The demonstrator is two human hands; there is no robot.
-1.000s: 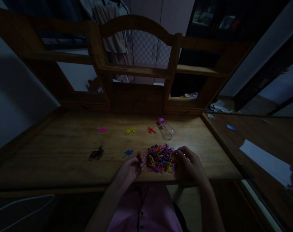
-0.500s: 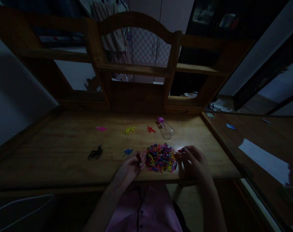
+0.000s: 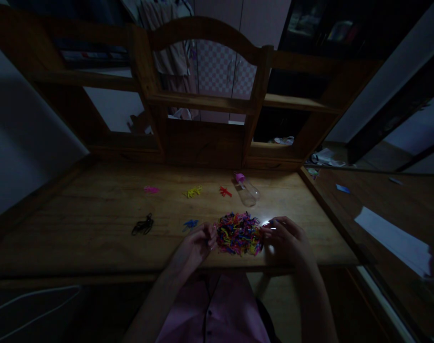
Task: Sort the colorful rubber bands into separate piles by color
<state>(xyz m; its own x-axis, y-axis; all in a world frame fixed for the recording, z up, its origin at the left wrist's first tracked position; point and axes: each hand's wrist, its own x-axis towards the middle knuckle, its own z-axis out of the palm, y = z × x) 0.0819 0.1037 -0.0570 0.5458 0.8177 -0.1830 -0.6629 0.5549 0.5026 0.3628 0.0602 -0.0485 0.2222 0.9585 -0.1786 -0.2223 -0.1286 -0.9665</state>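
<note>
A heap of small mixed-colour rubber bands [image 3: 240, 233] lies near the desk's front edge, between my hands. My left hand [image 3: 201, 237] rests at its left side with curled fingers; a hint of blue shows there, but what they hold is hidden. At the heap's right edge, the fingertips of my right hand [image 3: 283, 232] pinch a thin reddish rubber band. Sorted by colour, small groups lie apart: pink bands [image 3: 151, 189], yellow bands [image 3: 193, 191], red bands [image 3: 224, 191], black bands [image 3: 143, 224] and blue bands [image 3: 190, 224], the blue ones just beyond my left hand.
A clear bottle with a pink cap [image 3: 248, 191] lies on its side behind the heap. The wooden desk [image 3: 95, 205] has a shelf frame [image 3: 202, 102] along its back. To the right, a lower brown surface carries white paper [image 3: 394, 240] and a small blue card [image 3: 342, 188].
The whole view has shifted very slightly. Both hands stay at the two sides of the heap, with hardly any movement of the fingers.
</note>
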